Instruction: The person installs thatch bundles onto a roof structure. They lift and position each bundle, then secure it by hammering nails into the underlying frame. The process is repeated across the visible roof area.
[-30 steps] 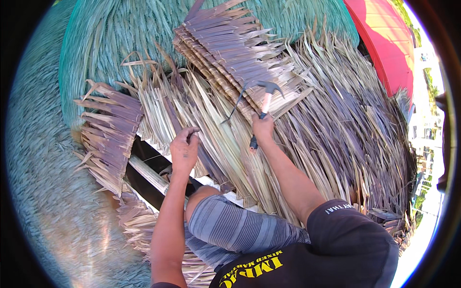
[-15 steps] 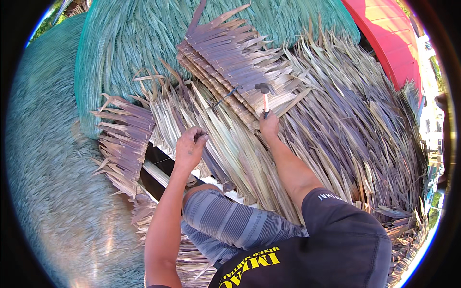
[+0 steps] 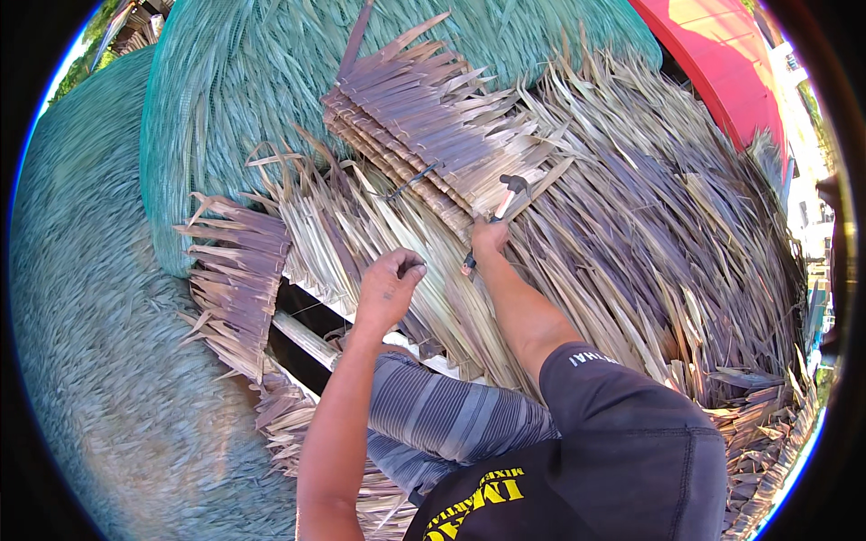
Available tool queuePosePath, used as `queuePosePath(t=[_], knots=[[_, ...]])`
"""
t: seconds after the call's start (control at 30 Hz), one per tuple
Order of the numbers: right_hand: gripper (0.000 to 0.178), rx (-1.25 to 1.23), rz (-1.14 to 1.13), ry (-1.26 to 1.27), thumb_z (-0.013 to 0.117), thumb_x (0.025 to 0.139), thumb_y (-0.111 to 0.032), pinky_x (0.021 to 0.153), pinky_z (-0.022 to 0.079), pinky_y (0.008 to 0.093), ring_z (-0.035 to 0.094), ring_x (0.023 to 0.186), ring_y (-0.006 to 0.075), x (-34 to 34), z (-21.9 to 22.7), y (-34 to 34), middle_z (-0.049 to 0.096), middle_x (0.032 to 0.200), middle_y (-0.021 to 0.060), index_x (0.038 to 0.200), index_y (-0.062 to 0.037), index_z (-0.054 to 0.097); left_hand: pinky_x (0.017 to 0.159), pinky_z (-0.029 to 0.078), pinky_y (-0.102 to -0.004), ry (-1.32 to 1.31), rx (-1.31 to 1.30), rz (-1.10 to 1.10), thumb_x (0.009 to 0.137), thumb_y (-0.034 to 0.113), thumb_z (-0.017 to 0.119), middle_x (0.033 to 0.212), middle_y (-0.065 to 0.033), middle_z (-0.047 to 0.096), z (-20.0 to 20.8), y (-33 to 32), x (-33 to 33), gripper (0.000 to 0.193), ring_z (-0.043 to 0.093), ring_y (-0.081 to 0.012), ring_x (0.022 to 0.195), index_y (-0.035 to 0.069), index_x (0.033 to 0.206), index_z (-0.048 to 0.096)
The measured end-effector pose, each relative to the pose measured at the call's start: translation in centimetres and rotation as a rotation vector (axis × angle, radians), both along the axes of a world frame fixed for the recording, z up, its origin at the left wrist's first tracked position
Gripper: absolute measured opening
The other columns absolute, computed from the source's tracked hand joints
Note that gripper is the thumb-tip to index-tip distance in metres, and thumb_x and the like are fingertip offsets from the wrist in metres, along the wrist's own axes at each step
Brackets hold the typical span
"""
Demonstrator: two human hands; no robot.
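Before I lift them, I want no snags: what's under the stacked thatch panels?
Dried roof leaves show around the lower edges of the thatch panels, and green netting shows by their upper end. What lies directly beneath is covered.

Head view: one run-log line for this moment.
right hand: grips hammer | left hand: curled, contents unclear | thatch panels: stacked on thatched roof

Room over pale thatch (image 3: 442, 293), leaf panels (image 3: 431, 113) beyond

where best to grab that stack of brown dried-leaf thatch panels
Probably the straight folded edge of the brown dried-leaf thatch stack, from the lower left: layers line up compactly there, while the opposite side splays into loose tips.
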State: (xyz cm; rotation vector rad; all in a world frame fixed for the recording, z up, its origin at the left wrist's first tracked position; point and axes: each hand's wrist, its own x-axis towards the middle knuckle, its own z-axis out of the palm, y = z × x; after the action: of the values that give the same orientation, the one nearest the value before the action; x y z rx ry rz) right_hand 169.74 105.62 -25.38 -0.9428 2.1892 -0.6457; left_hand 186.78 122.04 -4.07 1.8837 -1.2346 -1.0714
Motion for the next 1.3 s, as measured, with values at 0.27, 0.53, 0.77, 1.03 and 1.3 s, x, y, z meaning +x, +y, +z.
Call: queuePosePath(t=[0.27, 0.53, 0.77, 1.03, 1.3], knots=[[0.039, 0.142, 0.19, 0.094, 0.08, 0.083, -0.029, 0.091, 0.053, 0.049, 0.067, 0.106, 0.0421, -1.8, 0.0, -1.5, 0.071, 0.109, 0.0248, 0.108, -0.0013, 0.067, 0.078, 0.052, -0.0387, -0.182, -0.046, -0.044, 0.086, 0.015, 0.073, 0.09, -0.0139, 0.069, -0.9, 0.5, 0.1, 0.019, 0.067, -0.0294, 0.086, 0.002, 0.099, 0.069], [0.027, -0.498, 0.325, -0.293, 0.076, 0.088, -0.02, 0.071, 0.051, 0.0403, 0.065, 0.074, 0.0278, -0.9, 10.1, 2.3, 0.068, 0.084, 0.0162, 0.096, 0.0007, 0.06, 0.077, 0.053, -0.0389, -0.321, -0.162, 0.064, 0.087, 0.01, 0.071, 0.091, -0.0142, 0.067, -0.6, 0.2, -0.3, 0.016, 0.067, -0.0298, 0.084, 0.002, 0.1, 0.068], [0.028, -0.686, 0.582, -0.36, 0.078, 0.087, -0.019, 0.06, 0.048, 0.0361, 0.055, 0.061, 0.0187, -1.1, 27.6, 4.4, 0.063, 0.071, 0.0113, 0.097, -0.0007, 0.059, 0.078, 0.053, -0.0414, -0.334, -0.405, 0.334, 0.088, 0.004, 0.067, 0.098, -0.0158, 0.066, 3.5, -1.1, -1.3, 0.013, 0.066, -0.0328, 0.088, 0.001, 0.1, 0.064], [0.016, -1.091, 0.735, -0.657, 0.072, 0.092, -0.004, 0.062, 0.052, 0.0272, 0.062, 0.066, 0.0113, -2.7, 39.0, 7.3, 0.066, 0.079, 0.0068, 0.097, 0.0015, 0.058, 0.091, 0.054, -0.0413, -0.608, -0.673, 0.008, 0.086, 0.009, 0.072, 0.134, -0.0169, 0.06, 9.0, -1.3, -2.9, 0.017, 0.066, -0.0356, 0.109, 0.008, 0.102, 0.068], [0.034, -1.144, 1.01, -0.819, 0.068, 0.095, -0.006, 0.057, 0.044, 0.0231, 0.051, 0.062, 0.0047, 2.0, 43.9, 11.5, 0.062, 0.089, 0.0006, 0.128, -0.0018, 0.059, 0.075, 0.056, -0.0453, -0.492, -0.751, 0.451, 0.089, 0.012, 0.068, 0.105, -0.0149, 0.069, 12.1, 0.5, -3.9, 0.015, 0.07, -0.0356, 0.089, 0.01, 0.104, 0.072]])
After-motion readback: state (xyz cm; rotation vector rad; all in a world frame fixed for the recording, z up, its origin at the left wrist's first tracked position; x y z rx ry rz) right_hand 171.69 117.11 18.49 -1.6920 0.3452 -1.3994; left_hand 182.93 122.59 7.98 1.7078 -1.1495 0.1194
